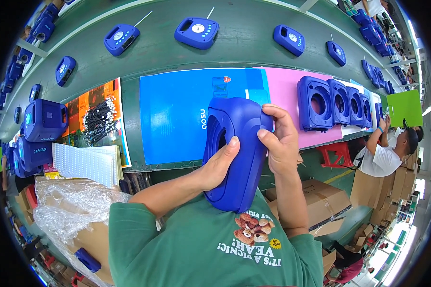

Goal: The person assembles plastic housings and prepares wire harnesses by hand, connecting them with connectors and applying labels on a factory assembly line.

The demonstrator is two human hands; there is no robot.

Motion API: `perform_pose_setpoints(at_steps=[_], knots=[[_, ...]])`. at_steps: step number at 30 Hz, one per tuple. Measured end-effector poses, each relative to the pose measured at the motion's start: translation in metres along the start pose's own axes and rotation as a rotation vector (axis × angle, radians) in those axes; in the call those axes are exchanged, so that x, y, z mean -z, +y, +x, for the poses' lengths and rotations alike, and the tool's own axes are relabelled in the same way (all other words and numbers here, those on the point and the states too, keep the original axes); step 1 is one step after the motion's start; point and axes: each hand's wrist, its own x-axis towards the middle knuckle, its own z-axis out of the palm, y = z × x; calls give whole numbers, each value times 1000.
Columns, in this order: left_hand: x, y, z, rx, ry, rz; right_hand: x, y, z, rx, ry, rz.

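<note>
Close to my chest I hold a blue plastic speaker housing point(243, 124) upright and slightly tilted, its large round opening facing left. My left hand point(216, 167) is closed on that side, the thumb lying by the opening's rim and the other fingers mostly hidden. At the upper right corner my right hand point(281, 143) grips the housing, with thumb and forefinger on its edge. Behind it a blue sheet point(172, 115) covers part of the green bench. To the right, several similar housings point(316, 103) stand in a row on a pink sheet point(285, 95).
A bundle of black cables with white ends point(99, 119) lies on the left, near stacked blue speakers point(45, 119). White perforated sheets point(81, 162) rest at the bench edge. Blue panels point(196, 32) with thin rods line the far belt. A cardboard box point(321, 201) stands below; a co-worker point(383, 153) sits right.
</note>
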Motion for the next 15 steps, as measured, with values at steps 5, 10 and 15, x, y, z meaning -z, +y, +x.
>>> perform_pose_setpoints(at_steps=[5, 10, 15], knots=[[5, -6, 7, -21, 88, -97, -19, -17, -7, 452, 83, -953], [9, -11, 7, -91, 54, 160, -25, -21, 30, 434, -164, -1348], [-1, 0, 0, 66, -62, 41, 56, -11, 133, 464, 419, -1822]])
